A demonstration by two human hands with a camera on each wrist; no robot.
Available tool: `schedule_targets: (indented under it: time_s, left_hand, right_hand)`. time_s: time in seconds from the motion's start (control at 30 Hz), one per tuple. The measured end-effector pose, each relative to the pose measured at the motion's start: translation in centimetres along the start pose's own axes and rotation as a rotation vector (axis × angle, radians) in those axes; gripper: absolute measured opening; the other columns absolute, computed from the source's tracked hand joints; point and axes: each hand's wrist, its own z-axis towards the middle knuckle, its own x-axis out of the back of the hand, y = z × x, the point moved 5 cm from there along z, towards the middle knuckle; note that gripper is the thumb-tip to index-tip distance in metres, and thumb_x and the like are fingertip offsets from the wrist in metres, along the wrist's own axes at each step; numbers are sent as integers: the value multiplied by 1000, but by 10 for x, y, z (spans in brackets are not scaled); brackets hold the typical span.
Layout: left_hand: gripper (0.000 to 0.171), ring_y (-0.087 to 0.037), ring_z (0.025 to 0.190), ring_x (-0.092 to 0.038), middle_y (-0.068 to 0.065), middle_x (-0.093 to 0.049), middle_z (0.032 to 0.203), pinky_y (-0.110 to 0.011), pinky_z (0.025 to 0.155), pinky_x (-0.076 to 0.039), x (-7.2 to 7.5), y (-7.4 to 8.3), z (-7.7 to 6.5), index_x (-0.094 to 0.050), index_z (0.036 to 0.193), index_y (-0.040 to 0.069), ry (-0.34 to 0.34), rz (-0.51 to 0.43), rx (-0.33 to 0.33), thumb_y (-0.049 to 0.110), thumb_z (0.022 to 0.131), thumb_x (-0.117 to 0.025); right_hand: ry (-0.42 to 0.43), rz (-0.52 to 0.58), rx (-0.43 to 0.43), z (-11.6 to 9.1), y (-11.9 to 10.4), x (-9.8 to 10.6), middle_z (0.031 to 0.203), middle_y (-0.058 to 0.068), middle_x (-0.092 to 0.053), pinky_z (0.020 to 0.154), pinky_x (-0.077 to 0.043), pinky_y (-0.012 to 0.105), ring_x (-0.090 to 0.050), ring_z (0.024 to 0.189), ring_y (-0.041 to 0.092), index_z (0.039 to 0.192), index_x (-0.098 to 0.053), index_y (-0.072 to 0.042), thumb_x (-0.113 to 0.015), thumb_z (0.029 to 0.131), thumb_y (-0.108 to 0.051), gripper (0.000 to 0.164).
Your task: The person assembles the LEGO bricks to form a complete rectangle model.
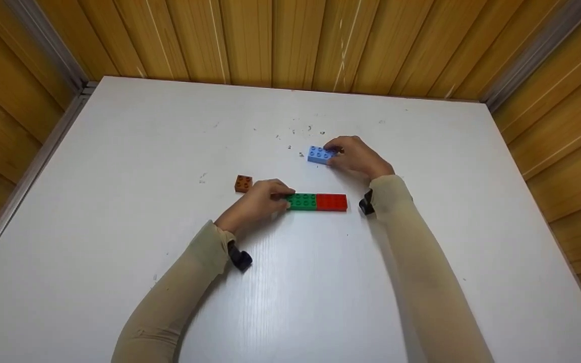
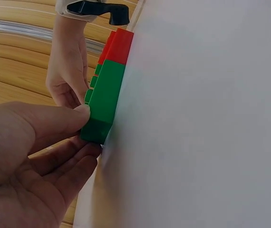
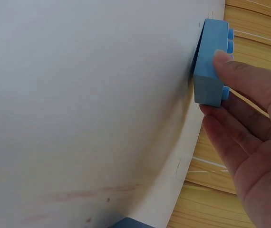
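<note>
Near the middle of the white table [image 1: 119, 282], a green toy building brick [image 1: 303, 201] and a red brick [image 1: 332, 202] lie end to end in a row; whether they are joined I cannot tell. My left hand [image 1: 257, 201] pinches the green brick's left end between thumb and fingers, as the left wrist view also shows. Farther back and to the right, my right hand [image 1: 356, 155] holds a light blue brick [image 3: 211, 61] by its right end, studs facing up. A small brown brick [image 1: 243, 184] stands just beyond the left hand, apart from it.
Dark specks [image 1: 290, 147] and small marks are scattered over the tabletop behind the bricks. Wood-patterned panels [image 1: 290, 45] enclose the table at the back and sides. A blue edge [image 3: 130, 223] of something unclear shows low in the right wrist view.
</note>
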Motion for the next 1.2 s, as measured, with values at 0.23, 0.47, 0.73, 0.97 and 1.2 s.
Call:
schedule_targets:
  time_s: [0.23,0.47,0.73,0.97,1.2]
  left_hand:
    - [36,-19,114,-56,-7,-63,122,-34,101,-46,0,0,1,-63,127,6,-15,12,-7,6,91,-63]
    - [35,-18,113,-56,-5,-64,121,-33,100,-47,1,2,1,-64,126,7,-14,47,-4,6,91,-63]
    - [35,-18,113,-56,-4,-64,122,-34,101,-46,0,2,2,-64,126,8,-13,65,-3,5,91,-62]
    - [36,-17,114,-56,-3,-64,122,-34,102,-45,1,3,3,-64,127,9,-18,53,9,5,91,-62]
    - [36,-16,113,-56,-3,-64,122,-33,103,-45,0,0,5,-64,126,10,-22,21,28,6,91,-63]
  right_hand:
    - [-5,-9,10,-6,-4,2,132,8,-57,111,-37,44,-49,121,24,131,-59,-11,-63,93,-16,39]
    - [11,-4,67,-12,-6,5,130,10,-59,110,-38,43,-52,121,25,130,-59,-8,-65,91,-13,40]
    - [13,-19,125,-20,-6,6,126,12,-61,106,-42,43,-54,116,26,129,-60,-4,-66,90,-11,40]
    - [-15,-5,156,-29,-9,6,126,13,-61,105,-43,45,-56,115,28,129,-60,-4,-68,89,-11,41]
    - [-27,21,161,-39,-6,2,128,8,-61,106,-43,43,-56,116,24,129,-60,-9,-68,89,-15,41]
